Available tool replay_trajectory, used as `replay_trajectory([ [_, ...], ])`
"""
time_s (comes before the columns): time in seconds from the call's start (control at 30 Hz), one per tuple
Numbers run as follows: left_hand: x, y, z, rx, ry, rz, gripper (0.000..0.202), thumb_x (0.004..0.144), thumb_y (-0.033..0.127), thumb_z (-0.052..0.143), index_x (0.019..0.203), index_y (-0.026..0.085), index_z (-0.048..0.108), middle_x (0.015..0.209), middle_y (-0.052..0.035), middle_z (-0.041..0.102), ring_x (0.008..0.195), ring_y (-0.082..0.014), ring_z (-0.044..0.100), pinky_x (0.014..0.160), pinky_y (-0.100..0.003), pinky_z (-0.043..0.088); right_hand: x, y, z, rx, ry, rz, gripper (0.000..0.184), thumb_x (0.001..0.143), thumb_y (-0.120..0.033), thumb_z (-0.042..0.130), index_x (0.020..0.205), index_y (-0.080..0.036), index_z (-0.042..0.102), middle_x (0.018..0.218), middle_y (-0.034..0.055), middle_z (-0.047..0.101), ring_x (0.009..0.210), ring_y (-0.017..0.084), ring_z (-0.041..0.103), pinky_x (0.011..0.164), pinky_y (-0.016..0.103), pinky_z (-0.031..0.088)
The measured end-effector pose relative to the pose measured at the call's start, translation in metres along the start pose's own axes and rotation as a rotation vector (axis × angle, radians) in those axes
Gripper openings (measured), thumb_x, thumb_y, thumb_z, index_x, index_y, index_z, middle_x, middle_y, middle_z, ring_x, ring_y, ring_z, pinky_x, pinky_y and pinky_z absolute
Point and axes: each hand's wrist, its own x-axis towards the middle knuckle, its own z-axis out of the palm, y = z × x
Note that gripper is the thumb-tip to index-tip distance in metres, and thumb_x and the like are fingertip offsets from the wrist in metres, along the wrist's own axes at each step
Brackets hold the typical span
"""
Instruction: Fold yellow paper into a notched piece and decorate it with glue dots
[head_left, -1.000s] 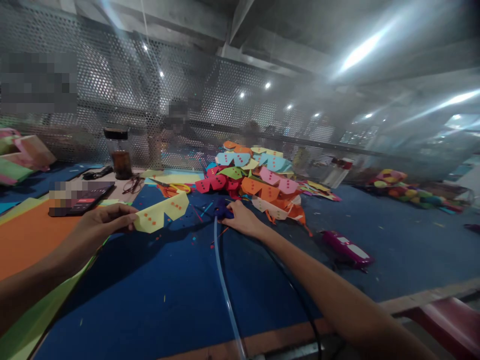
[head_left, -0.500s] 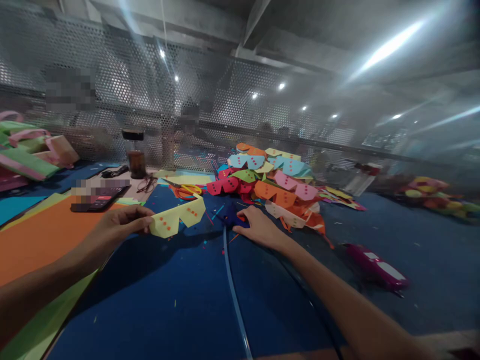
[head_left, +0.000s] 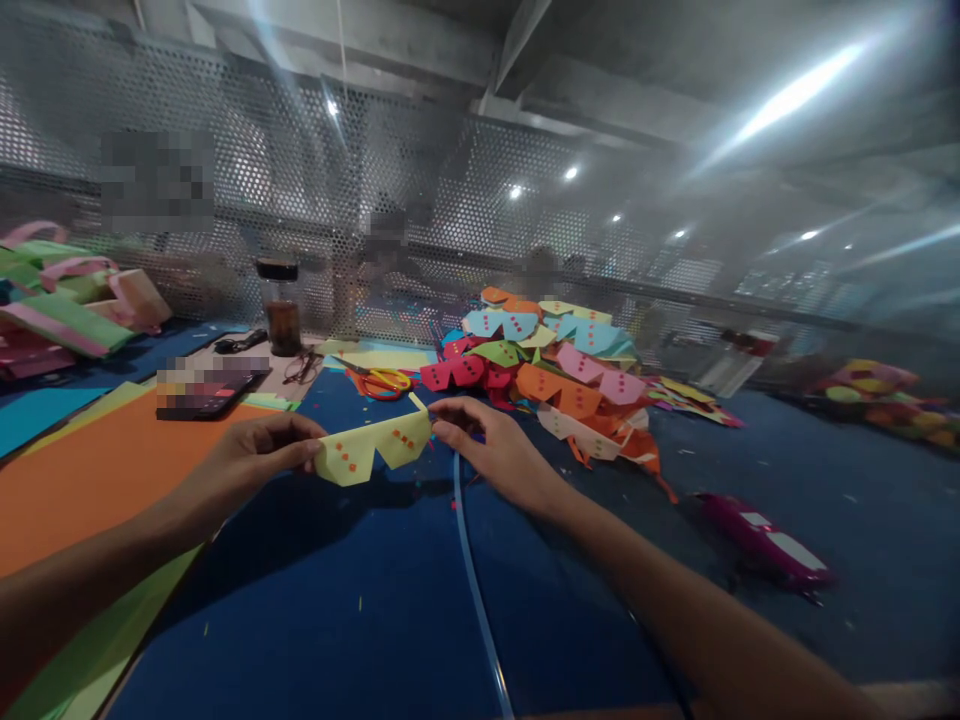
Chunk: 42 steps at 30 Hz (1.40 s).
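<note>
A yellow folded paper piece [head_left: 373, 447] with small orange squares is held above the blue table [head_left: 322, 590]. My left hand [head_left: 251, 460] pinches its left end. My right hand [head_left: 491, 450] pinches its right end with thumb and fingers closed. Just behind lies a heap of similar paper pieces [head_left: 551, 365] in red, orange, pink, blue and green. A pale tube [head_left: 472, 580] runs along the table from under my right hand toward the near edge.
Orange-handled scissors [head_left: 384, 381] lie behind the paper piece. A phone [head_left: 206, 390] rests at the left by an orange sheet [head_left: 82, 470]. A dark jar [head_left: 283, 318] stands at the back, a magenta tool [head_left: 765, 540] at the right. A perforated metal screen [head_left: 450, 220] closes the far side.
My right hand left the dark blue object on the table and rose to grip the right end of the yellow piece. The left hand kept holding it.
</note>
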Motion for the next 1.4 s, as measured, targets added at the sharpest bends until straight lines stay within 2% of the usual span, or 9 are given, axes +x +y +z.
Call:
replay_trajectory([
  [0.23, 0.002, -0.010, -0.002, -0.025, -0.050, 0.002, 0.016, 0.080, 0.039, 0.072, 0.082, 0.023, 0.073, 0.075, -0.0003, 0.069, 0.069, -0.0145, 0.061, 0.065, -0.024, 0.048, 0.000, -0.006, 0.011, 0.008, 0.096, -0.049, 0.014, 0.090, -0.033, 0.064, 0.095, -0.021, 0.066, 0.092, 0.0020, 0.072, 0.083, 0.016, 0.066, 0.079, 0.029, 0.052],
  [0.57, 0.000, -0.005, -0.001, 0.021, -0.054, -0.021, 0.018, 0.079, 0.041, 0.072, 0.082, 0.023, 0.073, 0.076, 0.0005, 0.070, 0.070, -0.0141, 0.060, 0.067, -0.024, 0.047, -0.007, -0.002, 0.014, -0.041, 0.099, -0.069, 0.012, 0.092, -0.031, 0.061, 0.091, -0.020, 0.068, 0.085, 0.0009, 0.071, 0.077, 0.015, 0.064, 0.073, 0.027, 0.050],
  [0.83, 0.002, -0.007, -0.002, -0.027, -0.031, -0.025, 0.023, 0.077, 0.038, 0.075, 0.094, 0.023, 0.072, 0.075, 0.0011, 0.066, 0.069, -0.0140, 0.059, 0.066, -0.025, 0.046, -0.010, -0.006, 0.013, -0.052, 0.099, -0.049, 0.012, 0.090, -0.030, 0.061, 0.085, -0.021, 0.068, 0.081, 0.0009, 0.071, 0.075, 0.016, 0.064, 0.069, 0.028, 0.050],
  [1.1, 0.006, -0.007, -0.003, -0.123, -0.070, -0.088, 0.022, 0.074, 0.040, 0.079, 0.085, 0.021, 0.074, 0.077, -0.0020, 0.069, 0.067, -0.0134, 0.057, 0.066, -0.026, 0.047, -0.010, -0.003, 0.014, -0.068, 0.113, -0.052, 0.015, 0.091, -0.031, 0.059, 0.084, -0.021, 0.067, 0.080, 0.0008, 0.070, 0.074, 0.016, 0.064, 0.070, 0.029, 0.051],
  [1.4, 0.004, -0.003, -0.003, -0.101, -0.053, -0.067, 0.018, 0.072, 0.038, 0.080, 0.079, 0.022, 0.075, 0.074, -0.0009, 0.070, 0.067, -0.0129, 0.057, 0.066, -0.025, 0.046, -0.010, 0.001, 0.015, -0.049, 0.101, -0.037, 0.017, 0.091, -0.034, 0.060, 0.086, -0.020, 0.069, 0.080, 0.0008, 0.070, 0.074, 0.016, 0.063, 0.068, 0.027, 0.048],
])
